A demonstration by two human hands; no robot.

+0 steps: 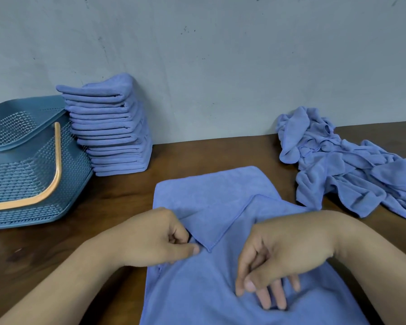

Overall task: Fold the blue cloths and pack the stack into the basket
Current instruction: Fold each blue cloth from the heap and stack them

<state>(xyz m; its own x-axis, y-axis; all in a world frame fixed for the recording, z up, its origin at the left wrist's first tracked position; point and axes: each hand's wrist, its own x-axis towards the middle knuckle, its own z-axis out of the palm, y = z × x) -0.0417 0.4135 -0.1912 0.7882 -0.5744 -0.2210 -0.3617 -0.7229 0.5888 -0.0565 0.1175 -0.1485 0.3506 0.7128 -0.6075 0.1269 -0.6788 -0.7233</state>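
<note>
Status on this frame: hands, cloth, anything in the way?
Left hand pinches the cloth; right hand rests on it. Stack beside the basket, not packed. Loose pile off right, clear of the fold.

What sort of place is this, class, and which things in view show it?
Likely a plain laundry or cleaning-supply workstation: a wooden table against a scuffed bare wall, a tall stack of folded cloths beside a plastic basket, and an unfolded heap.

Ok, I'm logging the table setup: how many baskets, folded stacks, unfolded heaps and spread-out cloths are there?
basket: 1
folded stack: 1
unfolded heap: 1
spread cloth: 1
Total: 4
</note>
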